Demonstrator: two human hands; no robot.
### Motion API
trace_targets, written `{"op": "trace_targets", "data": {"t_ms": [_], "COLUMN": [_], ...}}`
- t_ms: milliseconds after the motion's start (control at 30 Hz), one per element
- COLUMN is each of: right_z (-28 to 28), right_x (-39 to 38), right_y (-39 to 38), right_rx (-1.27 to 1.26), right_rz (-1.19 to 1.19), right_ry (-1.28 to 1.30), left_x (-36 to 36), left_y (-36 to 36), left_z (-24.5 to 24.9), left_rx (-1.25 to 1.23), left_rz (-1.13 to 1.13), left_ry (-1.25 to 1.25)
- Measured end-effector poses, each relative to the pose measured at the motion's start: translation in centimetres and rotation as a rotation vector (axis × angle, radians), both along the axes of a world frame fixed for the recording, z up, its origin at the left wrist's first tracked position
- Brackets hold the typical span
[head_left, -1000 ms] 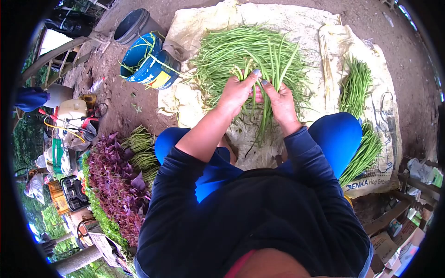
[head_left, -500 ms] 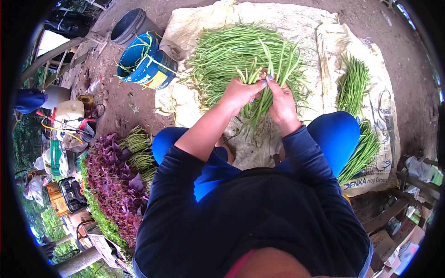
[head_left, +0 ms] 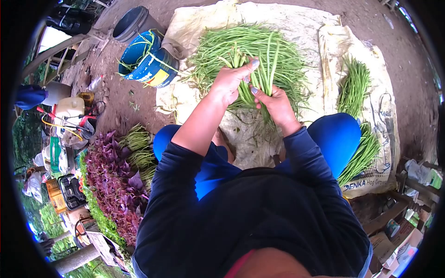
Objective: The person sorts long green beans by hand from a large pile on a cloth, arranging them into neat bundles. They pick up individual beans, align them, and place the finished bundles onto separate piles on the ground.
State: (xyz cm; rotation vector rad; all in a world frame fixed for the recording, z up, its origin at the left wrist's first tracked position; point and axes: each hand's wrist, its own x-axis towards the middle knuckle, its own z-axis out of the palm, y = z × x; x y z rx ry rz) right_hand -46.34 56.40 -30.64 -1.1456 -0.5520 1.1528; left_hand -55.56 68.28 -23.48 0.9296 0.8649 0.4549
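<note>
My left hand (head_left: 227, 83) is wrapped round a bunch of long green beans, whose cut-looking ends stick up above the thumb. Just to its right, my right hand (head_left: 276, 104) grips several longer beans (head_left: 270, 69) between thumb and fingers. Both hands are close together over the near edge of a large heap of green beans (head_left: 218, 44), which lies on a pale sack sheet (head_left: 310, 16). Two smaller bean piles rest at the sheet's right side, one farther off (head_left: 354, 88) and one nearer my knee (head_left: 364, 150).
A blue bucket (head_left: 162, 69) with some beans hanging over its rim stands left of the sheet, beside a dark grey bucket (head_left: 134, 28). Purple leafy bundles (head_left: 111, 180) and more green bundles (head_left: 139, 153) lie at the left. Cardboard boxes (head_left: 384, 245) are at the lower right.
My hands have moved a little apart. The left hand with its bunch has shifted left and up; the right hand has moved slightly down with its beans.
</note>
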Motion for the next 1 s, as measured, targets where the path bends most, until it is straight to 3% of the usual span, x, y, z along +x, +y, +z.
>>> {"op": "trace_targets", "data": {"t_ms": [100,167,233,300,333,433,567,767,933,1000], "right_z": [0.9,1.6,1.7,0.6,0.9,0.9,1.7,1.3,0.5,-2.4], "right_x": [-0.1,0.2,0.2,0.3,0.2,1.7,1.4,0.5,0.7,1.6], "right_y": [-0.2,-0.4,-0.3,0.2,0.4,-0.2,-0.3,-0.2,-0.1,0.3], "right_rx": [-0.027,-0.086,-0.088,-0.036,-0.040,-0.101,-0.009,-0.004,-0.008,0.096], "right_rz": [0.035,-0.021,-0.038,-0.204,-0.248,-0.211,-0.309,-0.182,-0.198,-0.298], "right_ry": [-0.072,0.125,0.149,0.072,0.044,-0.110,0.101,-0.097,-0.048,-0.657], "left_x": [-0.4,-0.5,-0.3,-0.2,-0.2,-0.7,-0.3,0.3,-0.3,-0.3], "left_y": [0.8,0.4,0.3,-0.3,-0.3,0.5,-0.7,-2.1,-1.3,-0.4], "left_z": [-1.4,-0.9,-1.4,-1.0,-0.6,-2.0,-1.9,-1.2,-1.8,-1.6], "left_rx": [-0.056,-0.089,-0.007,-0.217,-0.245,-0.252,-0.211,-0.087,-0.066,-0.051], "left_rz": [-0.015,-0.008,0.001,0.064,0.102,0.030,-0.144,-0.205,-0.120,-0.052], "left_ry": [-0.017,-0.084,-0.132,-0.242,-0.164,-0.268,-0.154,-0.040,0.035,-0.034]}}
